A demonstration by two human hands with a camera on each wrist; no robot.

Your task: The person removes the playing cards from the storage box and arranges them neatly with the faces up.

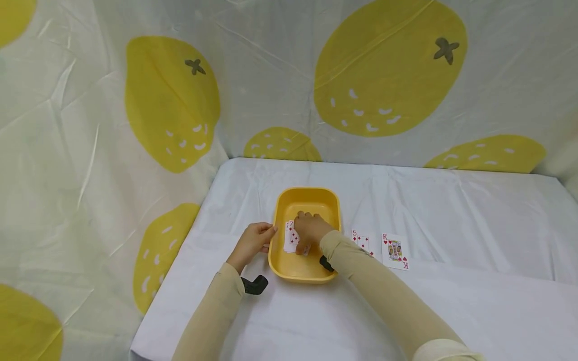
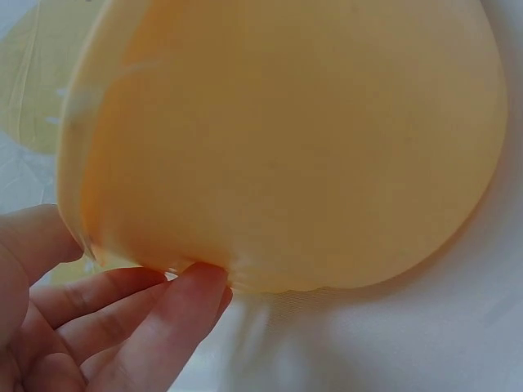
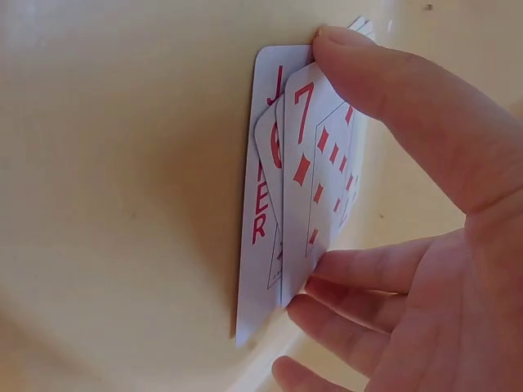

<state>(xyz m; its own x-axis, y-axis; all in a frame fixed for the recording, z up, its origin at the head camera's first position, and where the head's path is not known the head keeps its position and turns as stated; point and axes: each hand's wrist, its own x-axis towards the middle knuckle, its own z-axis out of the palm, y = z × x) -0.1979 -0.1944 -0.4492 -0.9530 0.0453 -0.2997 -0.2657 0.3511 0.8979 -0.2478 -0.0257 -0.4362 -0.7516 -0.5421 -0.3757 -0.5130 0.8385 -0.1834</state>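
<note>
A yellow plastic tray (image 1: 303,277) stands on the table, and my left hand (image 1: 254,239) grips its left side, thumb near the rim. In the left wrist view, the fingers (image 2: 176,327) meet the wall of the tray (image 2: 294,147). Inside the tray, my right hand (image 1: 310,229) pinches a fanned stack of playing cards (image 1: 289,239). The right wrist view shows the thumb (image 3: 384,90) at one edge of the stack and fingertips at the opposite edge. A seven of diamonds (image 3: 302,212) lies over a joker (image 3: 260,269) and a partly covered card.
Right of the tray, a five of diamonds (image 1: 359,239) and a king of hearts (image 1: 395,253) lie face up on the white cloth (image 1: 474,301). My right forearm (image 1: 384,286) partly covers the five. Lemon-print curtains (image 1: 271,75) hang behind and on the left.
</note>
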